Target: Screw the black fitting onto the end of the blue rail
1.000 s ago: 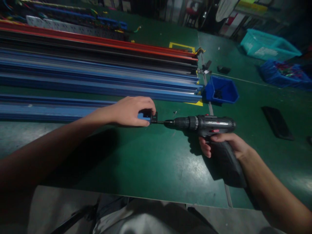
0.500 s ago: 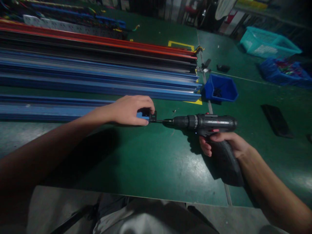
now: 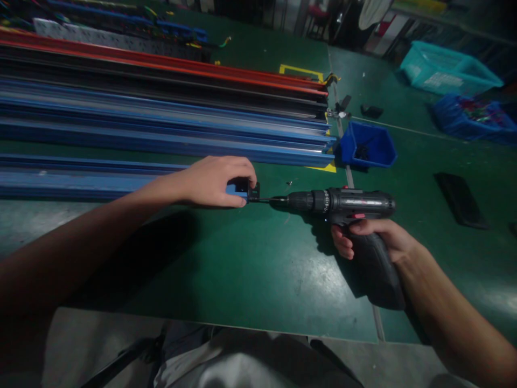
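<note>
My left hand (image 3: 220,180) is wrapped over the right end of a blue metal profile (image 3: 84,180) lying along the near side of the table. At that end sits a small black bracket (image 3: 254,192), close to my fingertips. My right hand (image 3: 374,237) grips a black cordless drill (image 3: 355,203) by its handle. The drill lies level and points left. Its long thin bit (image 3: 264,200) meets the bracket at the profile's end. A tiny screw-like piece (image 3: 289,184) lies on the table just behind the bit.
More blue profiles (image 3: 202,143), black ones and a red profile (image 3: 202,63) lie behind. A blue bin (image 3: 371,145) with small dark parts stands right of them. Farther right are a black phone-like slab (image 3: 460,199), a blue tray (image 3: 456,118) and a teal basket (image 3: 428,64).
Both hands, the drill and the profile keep practically the same position. The whole view has shifted very slightly.
</note>
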The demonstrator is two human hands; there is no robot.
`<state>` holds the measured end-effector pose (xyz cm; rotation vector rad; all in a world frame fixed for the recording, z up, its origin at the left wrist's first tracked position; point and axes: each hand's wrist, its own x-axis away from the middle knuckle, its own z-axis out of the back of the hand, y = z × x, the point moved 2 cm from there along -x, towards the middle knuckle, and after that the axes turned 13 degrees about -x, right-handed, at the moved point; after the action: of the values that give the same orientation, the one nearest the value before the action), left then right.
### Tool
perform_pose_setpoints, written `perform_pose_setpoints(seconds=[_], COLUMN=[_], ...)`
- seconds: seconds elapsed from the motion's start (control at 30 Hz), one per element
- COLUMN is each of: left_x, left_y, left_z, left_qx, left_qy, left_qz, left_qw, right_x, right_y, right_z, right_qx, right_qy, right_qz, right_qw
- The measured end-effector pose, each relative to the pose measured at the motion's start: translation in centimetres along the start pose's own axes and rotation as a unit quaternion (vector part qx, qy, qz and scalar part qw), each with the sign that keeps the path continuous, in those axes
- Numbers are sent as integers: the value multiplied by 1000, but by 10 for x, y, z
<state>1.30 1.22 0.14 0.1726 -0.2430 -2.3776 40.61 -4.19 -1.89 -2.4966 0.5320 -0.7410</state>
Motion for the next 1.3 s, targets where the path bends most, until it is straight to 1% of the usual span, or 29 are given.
perform_pose_setpoints(seconds=[0.2,0.37,0.57,0.73,1.3], left_x=[-1,-2,-1,0,0], left_y=[1,3,3,2,2], left_z=[1,3,2,2,1], left_qx=[0,-2,1,1,-6], left_qy=[-3,-9,-6,-3,-5], left_qz=[-1,4,4,5,3], left_qw=[1000,1000,1000,1000,1000], right_x=[1,1,1,1,2], right_y=[1,3,2,1,2], right_z=[3,6,6,6,8], right_qx=[0,-3,-14,-2,-14], right_qy=[4,-4,-7,-9,18], right_qz=[-5,1,-4,-2,-24], right_qw=[1000,1000,1000,1000,999])
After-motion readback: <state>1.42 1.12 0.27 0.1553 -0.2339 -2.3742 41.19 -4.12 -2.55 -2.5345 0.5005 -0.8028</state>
